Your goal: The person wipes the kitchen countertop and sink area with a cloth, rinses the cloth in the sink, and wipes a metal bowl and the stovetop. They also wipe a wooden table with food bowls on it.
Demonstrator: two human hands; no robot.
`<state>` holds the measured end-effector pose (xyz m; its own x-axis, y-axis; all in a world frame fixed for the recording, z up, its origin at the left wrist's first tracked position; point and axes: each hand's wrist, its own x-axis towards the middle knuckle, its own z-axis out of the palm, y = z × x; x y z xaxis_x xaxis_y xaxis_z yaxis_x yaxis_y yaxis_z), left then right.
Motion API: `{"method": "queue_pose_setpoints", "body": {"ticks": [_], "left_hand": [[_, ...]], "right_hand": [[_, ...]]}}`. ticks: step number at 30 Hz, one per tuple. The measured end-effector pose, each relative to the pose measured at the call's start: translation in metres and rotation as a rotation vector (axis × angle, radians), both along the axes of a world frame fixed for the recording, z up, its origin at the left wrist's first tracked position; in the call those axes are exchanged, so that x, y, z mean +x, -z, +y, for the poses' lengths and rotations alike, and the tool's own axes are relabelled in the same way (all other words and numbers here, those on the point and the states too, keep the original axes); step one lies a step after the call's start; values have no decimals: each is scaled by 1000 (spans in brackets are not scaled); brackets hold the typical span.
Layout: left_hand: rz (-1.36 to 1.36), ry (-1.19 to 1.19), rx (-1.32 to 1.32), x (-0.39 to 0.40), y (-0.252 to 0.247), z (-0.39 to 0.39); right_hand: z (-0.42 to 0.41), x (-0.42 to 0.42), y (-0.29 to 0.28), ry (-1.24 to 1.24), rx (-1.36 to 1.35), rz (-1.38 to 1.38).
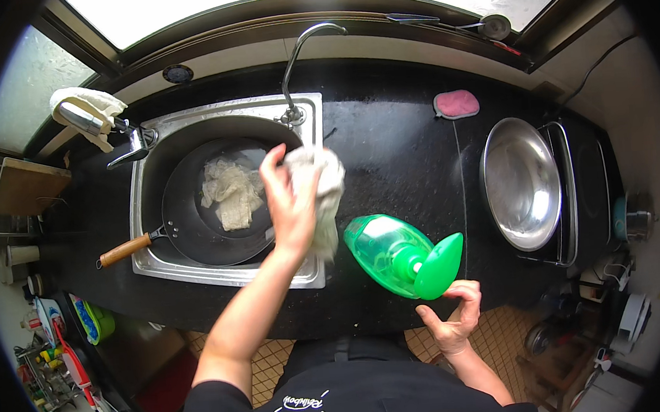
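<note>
A pale, crumpled cloth [330, 174] hangs from my left hand [293, 208] over the right edge of the sink; both are blurred. My right hand [454, 321] is at the front of the counter, thumb and fingers apart and nothing in its grasp. Its fingertips are close to the pump head of a green plastic pump bottle [388, 253]; whether they touch it, I cannot tell. In the steel sink [307, 113] sits a dark wok [184, 216], its wooden handle over the left rim. A wet, wrinkled whitish cloth [232, 195] lies inside the wok.
A thin curved faucet [291, 65] rises behind the sink. At its left stands a mixer tap [136, 142] draped with a white cloth [90, 99]. On the counter's right are a pink sponge pad [456, 104] and a steel bowl [522, 184] beside a black appliance [586, 182].
</note>
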<state>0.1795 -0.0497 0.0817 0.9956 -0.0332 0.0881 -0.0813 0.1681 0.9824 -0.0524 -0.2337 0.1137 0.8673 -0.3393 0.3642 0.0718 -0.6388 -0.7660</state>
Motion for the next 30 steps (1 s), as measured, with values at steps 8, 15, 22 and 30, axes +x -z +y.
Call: {"method": "queue_pose_setpoints", "body": {"ticks": [8, 15, 22, 30], "left_hand": [[-697, 440, 1614, 96, 69, -51], [-868, 57, 1674, 152, 114, -81], [-820, 71, 1831, 189, 105, -96], [-889, 252, 1651, 93, 84, -54]], "right_hand": [[20, 51, 33, -173, 76, 71], [18, 77, 27, -51, 317, 17], [-12, 81, 18, 154, 322, 92], [-70, 81, 41, 201, 343, -118]]}}
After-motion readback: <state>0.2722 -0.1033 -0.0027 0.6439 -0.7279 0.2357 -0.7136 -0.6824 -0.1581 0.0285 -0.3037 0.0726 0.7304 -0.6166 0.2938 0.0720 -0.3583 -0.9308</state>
